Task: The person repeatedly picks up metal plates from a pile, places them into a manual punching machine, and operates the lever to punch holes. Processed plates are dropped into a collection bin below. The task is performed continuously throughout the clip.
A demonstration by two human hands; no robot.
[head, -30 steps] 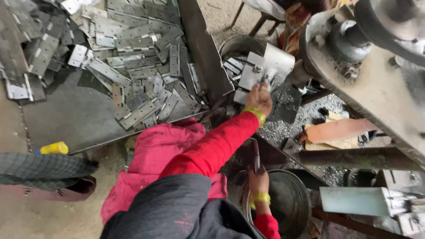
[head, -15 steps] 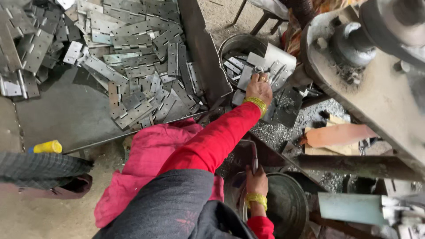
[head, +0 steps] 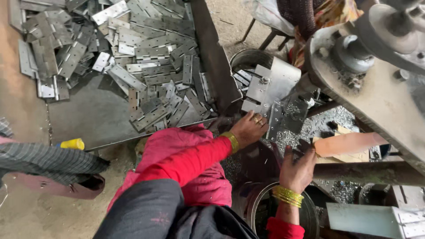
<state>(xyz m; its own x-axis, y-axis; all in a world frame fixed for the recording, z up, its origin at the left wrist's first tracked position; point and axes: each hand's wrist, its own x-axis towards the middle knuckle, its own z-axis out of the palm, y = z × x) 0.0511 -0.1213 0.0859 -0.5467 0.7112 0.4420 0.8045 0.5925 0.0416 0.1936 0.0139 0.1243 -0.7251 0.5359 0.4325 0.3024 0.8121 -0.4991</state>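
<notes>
Head view: we see our left hand (head: 249, 129), red sleeve and gold bangle at the wrist, lying palm down with fingers (head: 261, 120) spread loosely, not clamped on anything; their tips touch the lower edge of the folded steel plate (head: 271, 85), which stands just above and beyond them on the machine bed. Flat metal hinges (head: 242, 78) lie in a round tub (head: 248, 57) farther past those fingertips, up and to the left. Our right hand (head: 299, 170), yellow bangles at the wrist, is raised with fingers (head: 305, 148) open and splayed, holding nothing; metal shavings (head: 323, 126) lie just beyond their tips, and an orange-pink bar (head: 349, 144) sits just to their right. Well left of both hands, a big heap of hinge plates (head: 146, 57) covers a sheet-metal tray (head: 84, 119).
</notes>
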